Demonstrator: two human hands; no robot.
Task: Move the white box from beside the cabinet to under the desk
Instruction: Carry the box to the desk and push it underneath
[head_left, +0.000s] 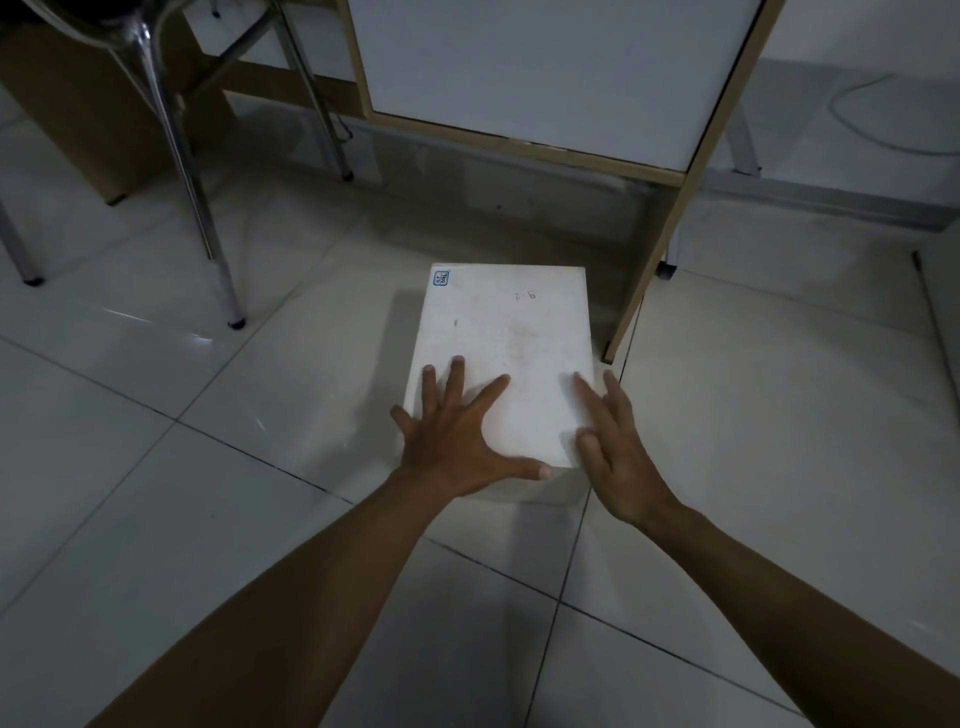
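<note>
A white box (511, 343) with a small blue label at its far left corner lies flat on the tiled floor, just in front of a white cabinet (545, 78) with a light wooden frame. My left hand (457, 441) rests palm down on the box's near left corner, fingers spread. At the near right corner, my right hand (615, 457) has its fingers stretched out along the box's right edge. Neither hand is closed around the box.
A chair with chrome legs (197, 208) stands at the left, with a brown cardboard box (98, 104) behind it. The cabinet's wooden leg (631, 306) is close to the white box's right side. A cable (883, 114) lies on the floor at far right.
</note>
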